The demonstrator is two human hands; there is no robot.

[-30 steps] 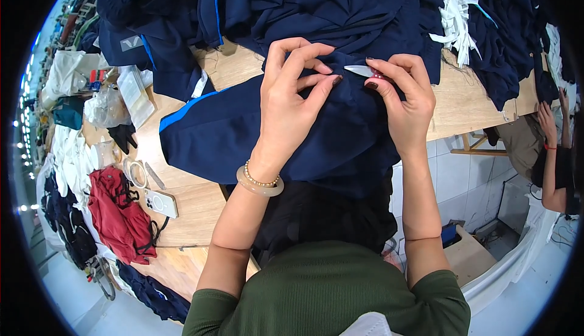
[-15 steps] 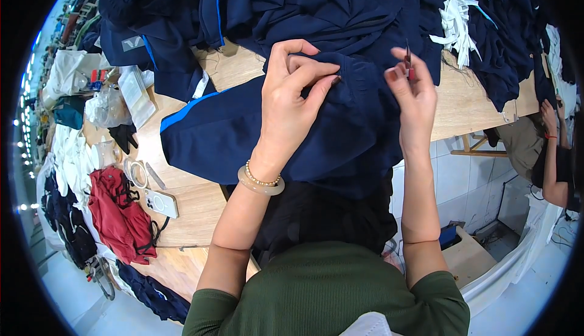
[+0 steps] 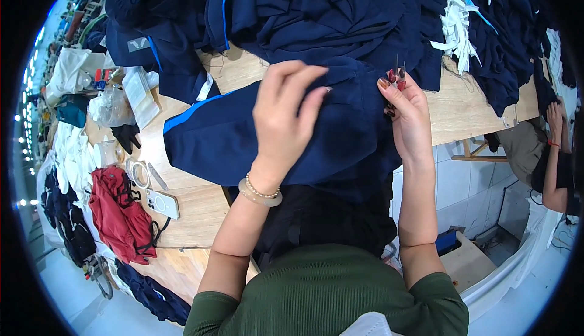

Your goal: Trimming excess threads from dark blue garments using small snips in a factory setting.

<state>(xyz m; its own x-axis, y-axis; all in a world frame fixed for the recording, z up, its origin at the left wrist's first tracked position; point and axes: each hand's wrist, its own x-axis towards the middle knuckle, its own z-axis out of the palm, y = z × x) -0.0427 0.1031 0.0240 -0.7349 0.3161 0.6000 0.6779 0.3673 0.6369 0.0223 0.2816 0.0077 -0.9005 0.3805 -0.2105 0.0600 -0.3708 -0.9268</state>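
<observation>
A navy garment (image 3: 340, 130) with a gathered waistband and a bright blue side stripe lies in front of me, partly over the table's near edge. My left hand (image 3: 281, 117) hovers over its upper part, slightly blurred, fingers curved and apart with nothing visible in them. Beside the waistband, at the garment's right, my right hand (image 3: 413, 117) grips a small pair of red-handled thread snips (image 3: 400, 80). Their thin blades point up and away from me. The fingers partly cover the handles.
A large heap of navy garments (image 3: 328, 13) spans the far side, with white strips (image 3: 457, 20) on it. At left are a phone (image 3: 162, 203), a tape roll (image 3: 140, 174), plastic bags (image 3: 112, 106) and a red garment (image 3: 118, 214). Another person's arm (image 3: 553, 159) shows at far right.
My left hand has let go of the fabric near the waistband and moved slightly left, its fingers spreading. My right hand has lowered slightly with the snips, toward the waistband.
</observation>
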